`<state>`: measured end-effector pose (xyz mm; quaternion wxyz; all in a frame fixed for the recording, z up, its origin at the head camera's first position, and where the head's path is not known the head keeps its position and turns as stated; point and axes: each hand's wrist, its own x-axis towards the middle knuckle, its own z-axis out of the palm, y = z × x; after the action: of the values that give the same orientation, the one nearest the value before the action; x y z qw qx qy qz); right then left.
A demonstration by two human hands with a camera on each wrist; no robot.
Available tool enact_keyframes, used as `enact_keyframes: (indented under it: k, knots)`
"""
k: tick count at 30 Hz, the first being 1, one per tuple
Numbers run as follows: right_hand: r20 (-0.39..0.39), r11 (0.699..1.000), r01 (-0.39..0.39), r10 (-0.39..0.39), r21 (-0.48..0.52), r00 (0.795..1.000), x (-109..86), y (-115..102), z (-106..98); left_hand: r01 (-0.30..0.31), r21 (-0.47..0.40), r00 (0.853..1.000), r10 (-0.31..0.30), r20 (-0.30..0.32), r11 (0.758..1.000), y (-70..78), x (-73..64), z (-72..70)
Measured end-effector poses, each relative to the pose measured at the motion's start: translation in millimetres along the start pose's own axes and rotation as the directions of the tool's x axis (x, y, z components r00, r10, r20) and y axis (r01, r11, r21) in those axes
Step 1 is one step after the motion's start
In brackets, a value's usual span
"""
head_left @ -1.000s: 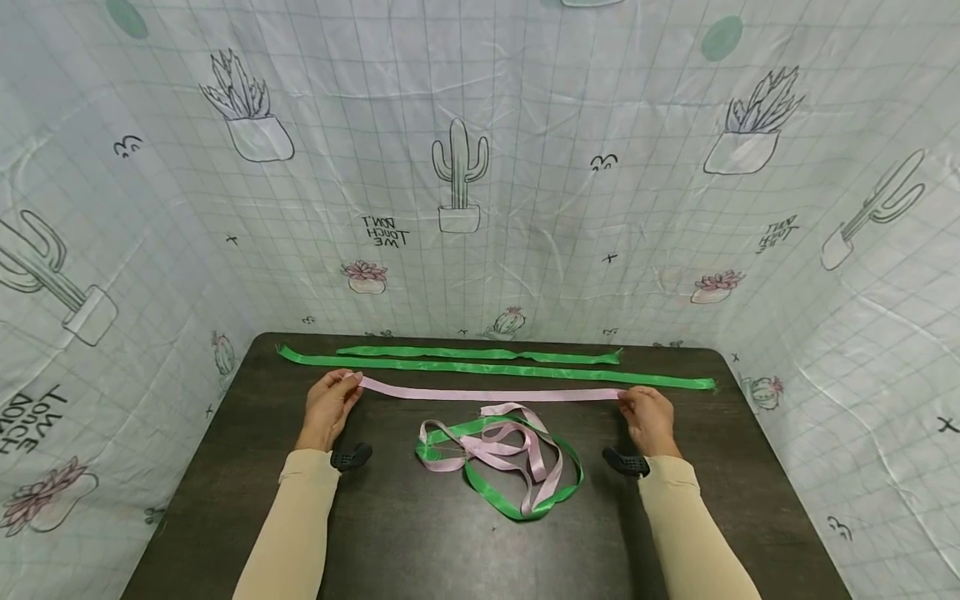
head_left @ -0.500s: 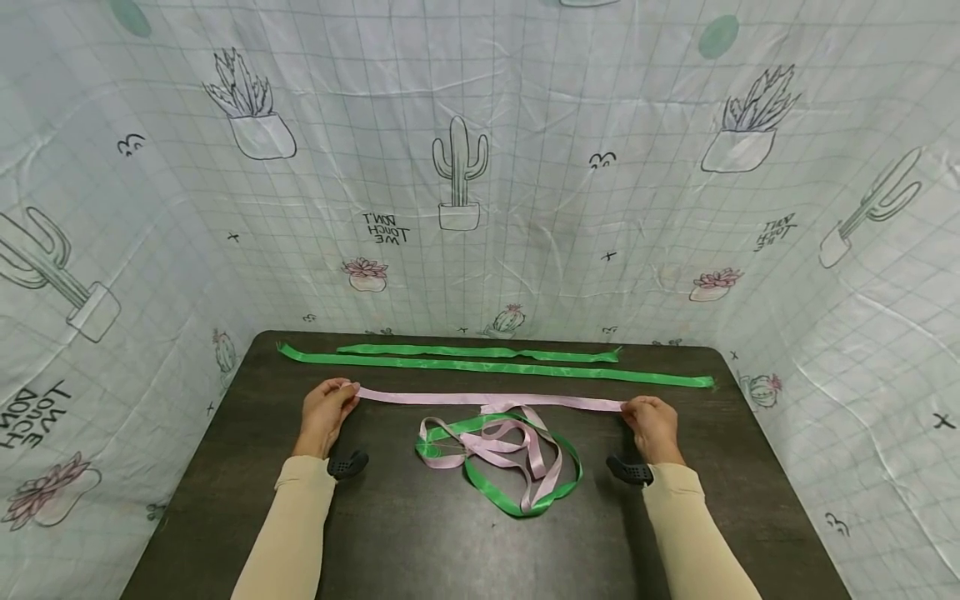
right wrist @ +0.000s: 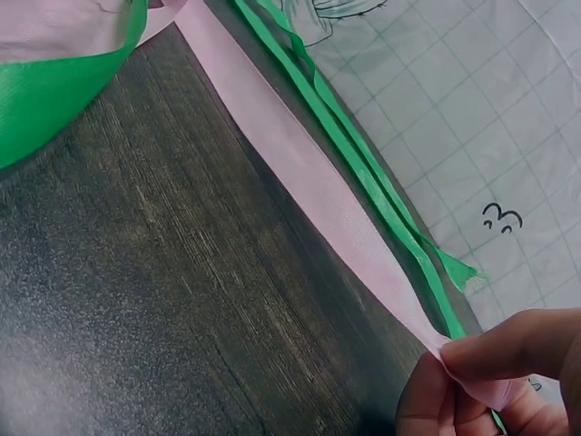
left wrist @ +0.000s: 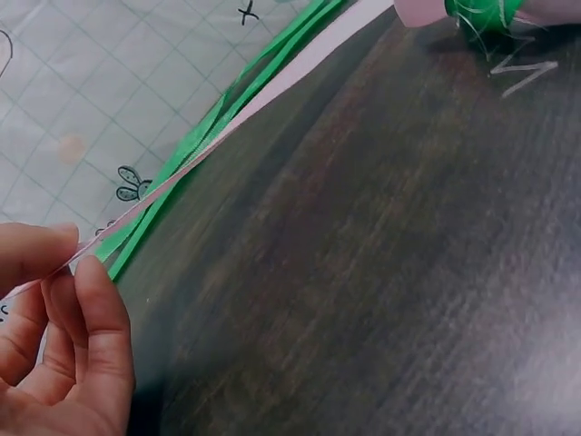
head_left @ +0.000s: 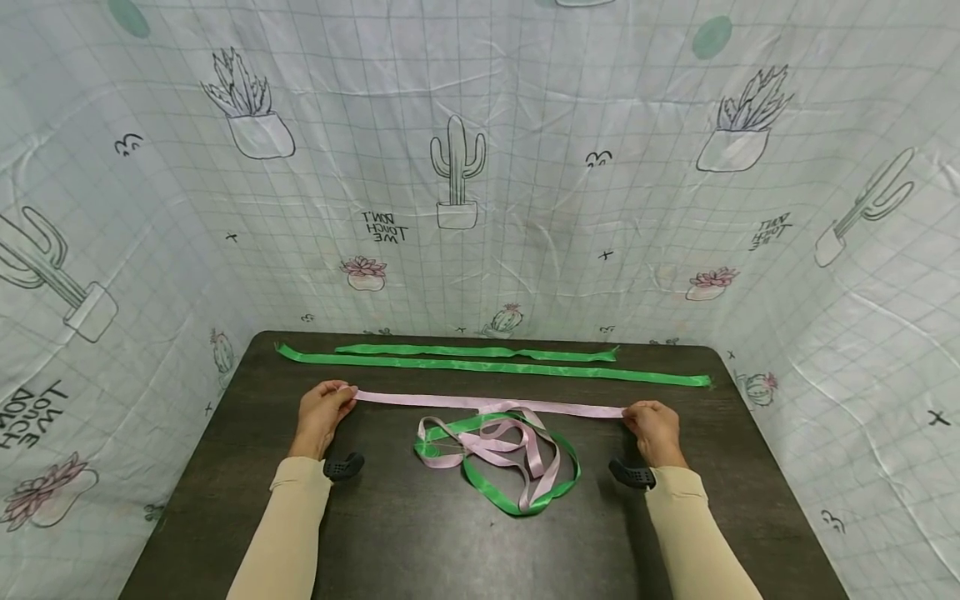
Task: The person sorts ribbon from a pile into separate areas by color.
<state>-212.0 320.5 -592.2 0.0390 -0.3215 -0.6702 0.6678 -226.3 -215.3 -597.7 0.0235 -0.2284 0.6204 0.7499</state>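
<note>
While the left hand point(head_left: 322, 414) and right hand point(head_left: 656, 431) pinch a pink ribbon point(head_left: 427, 401) near its ends, the head view shows it stretched over the desk point(head_left: 480, 562) between two green ribbons point(head_left: 491, 366) and a pink-and-green tangle point(head_left: 487, 451). The left wrist view has it nearly edge-on at the pinch; the right, creased.

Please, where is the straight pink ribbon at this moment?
In the head view, the straight pink ribbon runs at lower centre from left hand to right hand, between the longer straight green ribbon and the tangled ribbons.
</note>
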Motion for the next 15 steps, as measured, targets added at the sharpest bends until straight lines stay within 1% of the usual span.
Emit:
enact_keyframes:
  k: [6, 11, 15]
  knots:
    - [-0.017, 0.999, 0.020, -0.021, -0.046, 1.000, 1.2, 0.9, 1.4, -0.036, 0.053, 0.999, 0.036, -0.008, 0.998, 0.2, 2.7, 3.6]
    - [-0.048, 0.996, 0.021, -0.025, -0.089, 0.999, 1.7, 2.8, 1.9, -0.039, 0.115, 0.999, 0.043, -0.032, 0.993, -0.4, 4.0, 5.0]
    - [-0.048, 0.995, 0.039, -0.043, -0.089, 0.998, 1.5, 2.5, 0.2, -0.055, 0.142, 0.997, 0.062, -0.047, 0.988, -0.2, 4.2, 4.0]
